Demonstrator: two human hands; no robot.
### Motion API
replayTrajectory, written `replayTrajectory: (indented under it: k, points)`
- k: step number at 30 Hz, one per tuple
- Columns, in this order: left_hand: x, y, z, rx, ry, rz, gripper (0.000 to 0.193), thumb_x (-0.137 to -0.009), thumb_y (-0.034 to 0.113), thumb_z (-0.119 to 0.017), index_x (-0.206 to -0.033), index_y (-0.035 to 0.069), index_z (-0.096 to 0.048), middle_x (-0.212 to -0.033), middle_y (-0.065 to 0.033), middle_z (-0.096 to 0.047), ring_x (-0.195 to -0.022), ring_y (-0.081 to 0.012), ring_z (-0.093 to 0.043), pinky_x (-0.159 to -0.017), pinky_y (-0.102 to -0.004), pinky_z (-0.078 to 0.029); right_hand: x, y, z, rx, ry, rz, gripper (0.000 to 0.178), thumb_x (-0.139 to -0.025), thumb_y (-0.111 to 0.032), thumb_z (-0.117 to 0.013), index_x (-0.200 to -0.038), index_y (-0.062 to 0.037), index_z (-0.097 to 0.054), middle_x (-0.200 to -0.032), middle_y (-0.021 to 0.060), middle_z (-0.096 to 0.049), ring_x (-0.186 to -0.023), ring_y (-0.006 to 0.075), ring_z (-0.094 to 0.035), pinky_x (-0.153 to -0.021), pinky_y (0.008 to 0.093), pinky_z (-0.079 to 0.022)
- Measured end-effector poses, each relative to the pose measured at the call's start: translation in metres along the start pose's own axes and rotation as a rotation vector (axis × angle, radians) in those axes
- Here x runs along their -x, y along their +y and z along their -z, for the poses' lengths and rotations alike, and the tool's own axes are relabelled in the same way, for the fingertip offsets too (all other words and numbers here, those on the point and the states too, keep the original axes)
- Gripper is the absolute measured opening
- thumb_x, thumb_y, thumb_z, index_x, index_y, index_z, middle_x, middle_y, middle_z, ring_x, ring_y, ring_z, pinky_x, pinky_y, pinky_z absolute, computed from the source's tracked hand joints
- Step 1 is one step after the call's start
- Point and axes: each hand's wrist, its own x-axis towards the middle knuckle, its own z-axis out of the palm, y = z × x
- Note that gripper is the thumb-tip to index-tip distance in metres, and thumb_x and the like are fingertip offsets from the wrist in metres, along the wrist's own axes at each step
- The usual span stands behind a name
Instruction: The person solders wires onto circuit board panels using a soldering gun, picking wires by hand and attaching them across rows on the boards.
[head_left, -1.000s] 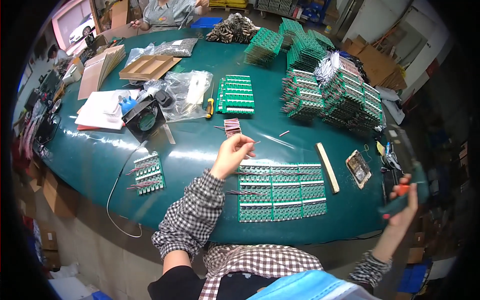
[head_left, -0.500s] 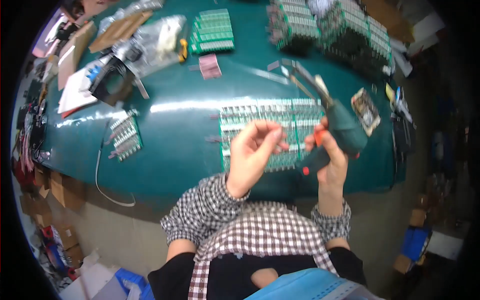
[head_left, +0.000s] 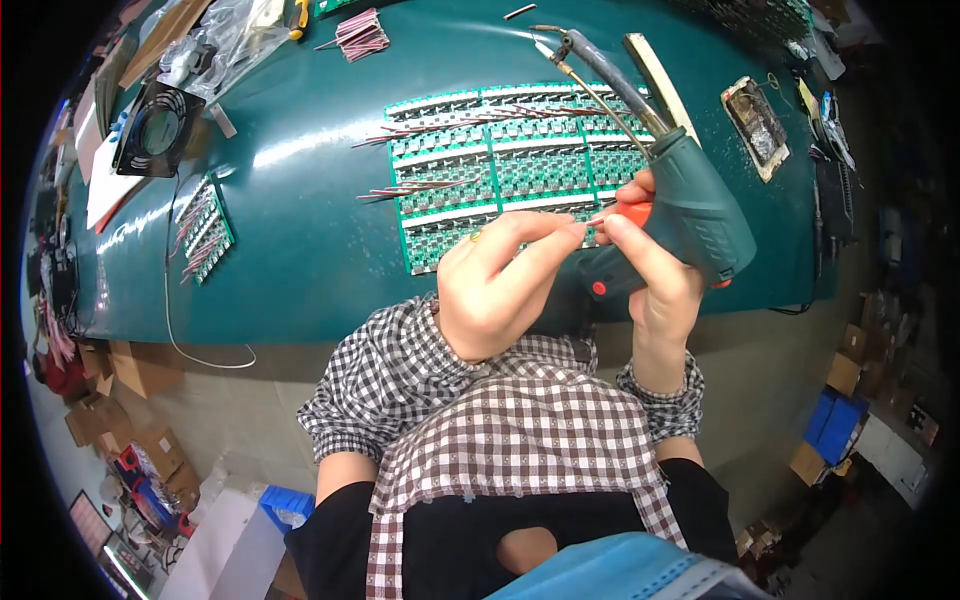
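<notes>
My right hand (head_left: pixel 662 285) is wrapped round a dark green soldering gun (head_left: pixel 705 205) with a red trigger; its thin metal tip points up and away over the boards. The thumb and fingertips of my left hand (head_left: pixel 490 285) are pinched together, meeting my right thumb and fingers at a short, thin pinkish wire (head_left: pixel 594 222). Beyond both hands lies a block of green circuit boards (head_left: pixel 450 157) with white strips and rows of small parts. Loose reddish-brown wires (head_left: pixel 425 188) rest across them and stick out past their left edge. My hands cover the near boards partly.
A smaller board panel with wires (head_left: pixel 207 235) lies left on the green tabletop (head_left: pixel 310 240), near a black fan (head_left: pixel 155 130). A wire bundle (head_left: pixel 362 35) lies at the back. Right stand a cream bar (head_left: pixel 662 85) and a scorched tray (head_left: pixel 757 128).
My two hands have come together, fingertips meeting at the wire, where they were apart before. The view has shifted, so the boards sit higher. The soldering gun stays in my right hand.
</notes>
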Motion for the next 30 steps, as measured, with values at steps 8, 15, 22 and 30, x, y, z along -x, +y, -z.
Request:
replayTrajectory:
  k: [8, 15, 22, 30]
  points:
    - [-0.013, 0.017, 0.011, 0.360, -0.133, 0.512, 0.014, -0.078, -0.003, -0.066, -0.091, -0.002, -0.059, -0.085, -0.0083, -0.062, -0.075, -0.0138, -0.062, -0.066, -0.0238, -0.051, 0.002, 0.006, -0.001, 0.083, -0.031, 0.025, 0.039, -0.076, 0.008, -0.062, -0.112, 0.0044, -0.050, -0.096, 0.0114, -0.057, -0.080, 0.0179, -0.061, -0.070, 0.0283, -0.051]
    - [-0.007, 0.010, 0.008, 0.707, -0.113, 0.887, 0.011, -0.086, 0.003, -0.062, -0.093, -0.002, -0.055, -0.088, -0.0041, -0.059, -0.073, -0.0078, -0.059, -0.065, -0.0201, -0.049, 0.002, 0.011, -0.009, 0.128, -0.018, 0.038, 0.036, -0.078, 0.005, -0.066, -0.111, 0.0000, -0.053, -0.097, 0.0075, -0.059, -0.079, 0.0105, -0.059, -0.060, 0.0221, -0.049]
    - [-0.005, 0.002, 0.014, 0.801, -0.058, 0.970, 0.012, -0.085, 0.003, -0.063, -0.093, -0.001, -0.055, -0.088, -0.0038, -0.060, -0.071, -0.0070, -0.058, -0.064, -0.0186, -0.048, 0.001, 0.013, -0.017, 0.214, 0.006, 0.066, 0.037, -0.076, 0.006, -0.067, -0.110, 0.0004, -0.053, -0.094, 0.0078, -0.059, -0.076, 0.0120, -0.060, -0.060, 0.0231, -0.050]
    - [-0.013, -0.052, 0.080, 0.487, -0.252, 1.066, 0.009, -0.081, 0.005, -0.064, -0.086, -0.001, -0.059, -0.078, 0.0009, -0.059, -0.067, -0.0025, -0.050, -0.060, -0.0179, -0.044, 0.008, 0.009, 0.046, -0.047, -0.059, -0.089, 0.041, -0.090, -0.030, -0.054, -0.111, 0.0032, -0.045, -0.095, 0.0108, -0.053, -0.074, 0.0200, -0.061, -0.061, 0.0292, -0.052]
